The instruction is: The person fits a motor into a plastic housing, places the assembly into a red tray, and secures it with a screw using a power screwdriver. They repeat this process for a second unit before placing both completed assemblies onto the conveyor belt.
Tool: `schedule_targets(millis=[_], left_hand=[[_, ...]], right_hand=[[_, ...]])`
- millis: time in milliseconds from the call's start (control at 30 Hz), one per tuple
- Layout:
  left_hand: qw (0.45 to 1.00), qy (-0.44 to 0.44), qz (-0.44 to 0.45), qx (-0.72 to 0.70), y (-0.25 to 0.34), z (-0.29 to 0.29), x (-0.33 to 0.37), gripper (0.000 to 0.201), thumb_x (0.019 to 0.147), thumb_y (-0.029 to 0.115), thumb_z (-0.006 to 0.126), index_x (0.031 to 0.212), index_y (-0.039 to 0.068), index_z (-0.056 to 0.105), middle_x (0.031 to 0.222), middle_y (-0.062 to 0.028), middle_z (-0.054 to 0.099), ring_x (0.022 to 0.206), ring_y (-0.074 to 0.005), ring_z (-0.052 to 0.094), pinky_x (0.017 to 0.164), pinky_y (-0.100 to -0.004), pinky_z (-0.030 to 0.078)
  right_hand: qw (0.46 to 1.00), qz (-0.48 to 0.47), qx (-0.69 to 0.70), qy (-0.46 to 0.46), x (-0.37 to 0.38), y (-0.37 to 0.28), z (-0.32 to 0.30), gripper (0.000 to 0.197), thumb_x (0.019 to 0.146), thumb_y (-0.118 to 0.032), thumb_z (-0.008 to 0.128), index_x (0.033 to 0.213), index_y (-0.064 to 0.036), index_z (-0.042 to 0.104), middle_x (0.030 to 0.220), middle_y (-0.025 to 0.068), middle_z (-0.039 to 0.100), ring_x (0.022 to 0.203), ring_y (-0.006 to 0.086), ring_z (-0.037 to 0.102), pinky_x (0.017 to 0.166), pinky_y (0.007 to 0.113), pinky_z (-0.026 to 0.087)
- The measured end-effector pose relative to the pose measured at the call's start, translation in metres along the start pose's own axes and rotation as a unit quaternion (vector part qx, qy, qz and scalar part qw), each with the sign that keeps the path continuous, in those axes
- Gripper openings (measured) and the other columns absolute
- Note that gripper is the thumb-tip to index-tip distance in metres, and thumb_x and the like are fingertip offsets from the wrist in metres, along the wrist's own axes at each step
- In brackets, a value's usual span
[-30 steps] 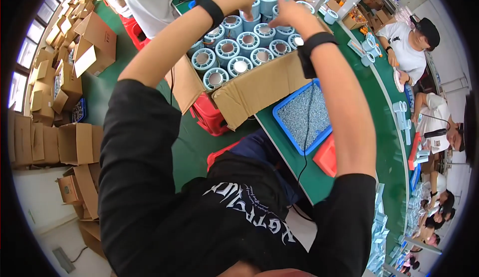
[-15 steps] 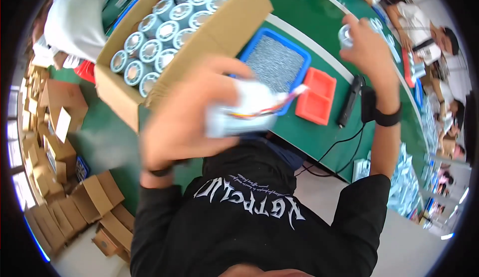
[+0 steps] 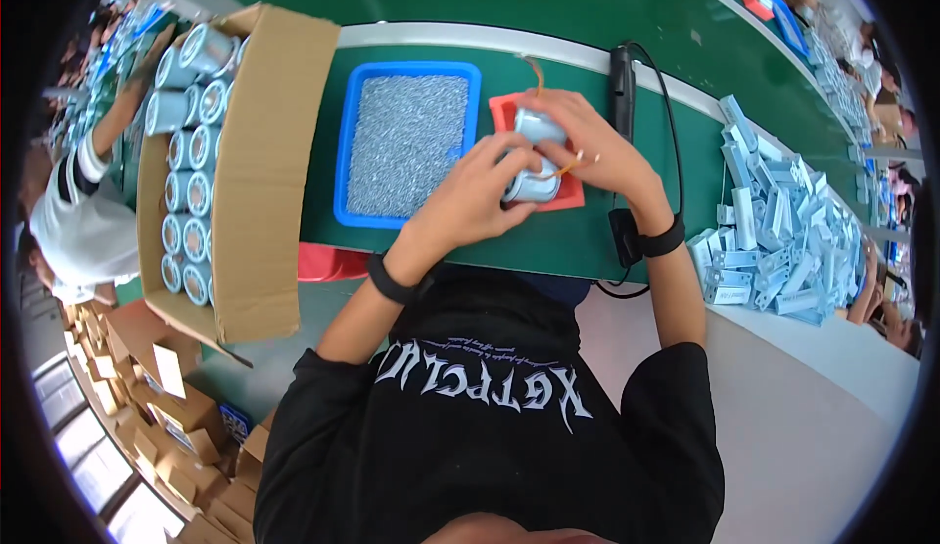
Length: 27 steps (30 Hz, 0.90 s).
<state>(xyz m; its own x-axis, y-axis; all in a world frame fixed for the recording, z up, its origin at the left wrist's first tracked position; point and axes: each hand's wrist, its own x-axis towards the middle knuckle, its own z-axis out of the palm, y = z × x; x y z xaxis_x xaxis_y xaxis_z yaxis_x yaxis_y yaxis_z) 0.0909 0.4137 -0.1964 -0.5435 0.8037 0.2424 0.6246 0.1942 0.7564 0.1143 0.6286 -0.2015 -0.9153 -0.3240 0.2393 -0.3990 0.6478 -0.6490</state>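
Note:
Two light-blue cylindrical housings with thin wires are together over the red two-part tray (image 3: 566, 197), which is mostly hidden under them and my hands. My left hand (image 3: 478, 189) is closed round the nearer housing (image 3: 534, 188), whose orange and white wires stick out to the right. With its fingers curled over the top, my right hand (image 3: 599, 148) grips the farther housing (image 3: 539, 127). A brownish wire (image 3: 537, 72) rises beyond that one. Whether the housings rest in the tray's compartments cannot be made out.
Left of the hands is a blue tray (image 3: 343, 167) of small silvery metal pieces. Beyond it stands a cardboard box (image 3: 269, 172) of similar housings. A black electric screwdriver (image 3: 623, 89) with a cord lies right, then piled light-blue brackets (image 3: 774, 236). A co-worker (image 3: 88, 216) is far left.
My left hand has carried its housing rightward to the red tray. My right hand has come in from the far right with another housing. The view has turned and shifted.

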Motion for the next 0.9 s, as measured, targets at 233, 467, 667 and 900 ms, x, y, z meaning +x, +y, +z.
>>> schedule_targets(millis=[233,467,667,900], left_hand=[[0.997,0.058,0.029,-0.046,-0.002,0.021,0.003,0.043,0.064,0.008,0.082,0.096,0.007,0.054,0.122,-0.0111,0.057,0.106,-0.0351,0.059,0.088,-0.0398,0.049],[0.993,0.112,0.007,-0.025,0.001,0.037,0.000,0.046,0.063,0.006,0.082,0.099,0.006,0.053,0.125,-0.0141,0.057,0.111,-0.0368,0.056,0.092,-0.0418,0.046],[0.995,0.078,-0.014,-0.057,-0.010,0.029,-0.007,0.051,0.064,0.006,0.083,0.103,0.006,0.050,0.126,-0.0156,0.055,0.118,-0.0366,0.051,0.099,-0.0419,0.041],[0.999,0.014,-0.008,-0.029,-0.016,0.015,0.000,0.056,0.064,0.005,0.081,0.114,0.006,0.055,0.127,-0.0162,0.054,0.115,-0.0367,0.052,0.096,-0.0429,0.042]], right_hand=[[0.996,0.011,0.090,-0.021,0.009,0.022,0.002,0.037,0.073,-0.001,0.070,0.107,-0.0066,0.058,0.129,0.0084,0.057,0.119,0.0315,0.050,0.095,0.039,0.046],[0.995,0.016,0.100,-0.021,0.016,0.016,0.000,0.031,0.074,-0.007,0.069,0.103,-0.0084,0.057,0.122,0.0063,0.061,0.109,0.0316,0.054,0.091,0.039,0.047],[0.996,0.081,0.002,0.038,0.002,-0.010,0.002,0.028,0.076,-0.011,0.070,0.101,-0.0092,0.058,0.123,0.0063,0.061,0.105,0.0309,0.054,0.090,0.039,0.048],[0.986,0.051,0.158,0.026,-0.008,0.007,-0.025,0.038,0.079,-0.010,0.068,0.116,-0.0102,0.060,0.124,0.0086,0.060,0.115,0.0300,0.055,0.098,0.038,0.045]])
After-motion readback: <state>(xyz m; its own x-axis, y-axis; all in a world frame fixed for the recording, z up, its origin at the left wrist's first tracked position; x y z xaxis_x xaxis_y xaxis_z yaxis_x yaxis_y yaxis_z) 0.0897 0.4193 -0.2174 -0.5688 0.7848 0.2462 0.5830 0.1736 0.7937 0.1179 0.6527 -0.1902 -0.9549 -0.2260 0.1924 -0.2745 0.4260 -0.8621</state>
